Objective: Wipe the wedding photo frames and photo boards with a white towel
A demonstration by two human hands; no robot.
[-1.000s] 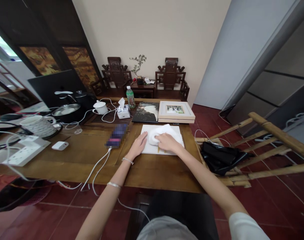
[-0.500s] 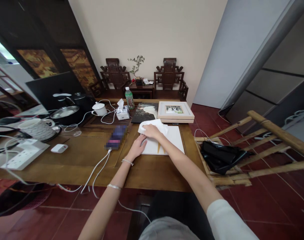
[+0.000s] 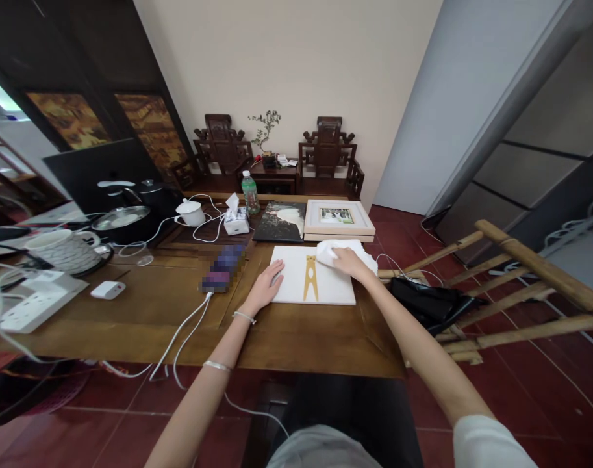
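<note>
A white canvas board (image 3: pixel 290 279) with a yellow, two-legged figure (image 3: pixel 310 265) on its face lies flat on the wooden table. My left hand (image 3: pixel 267 283) rests at the board's left edge, fingers stretched out and holding nothing. At the upper right corner of the board, my right hand (image 3: pixel 349 261) is closed over a crumpled white cloth (image 3: pixel 359 247) and presses it down. Part of the cloth hangs past the board's right side.
Behind the board lie a dark painting (image 3: pixel 280 222) and a pale picture frame (image 3: pixel 339 221). Leftward are a charging phone (image 3: pixel 223 268), a tissue box (image 3: pixel 236 221), a bottle (image 3: pixel 250 192), a lidded cup (image 3: pixel 189 212) and a power strip (image 3: pixel 36 300). A bamboo chair (image 3: pixel 525 260) stands right.
My right hand has swept the cloth from the board's upper left to its upper right, uncovering the yellow figure. The left hand has stayed at the left edge.
</note>
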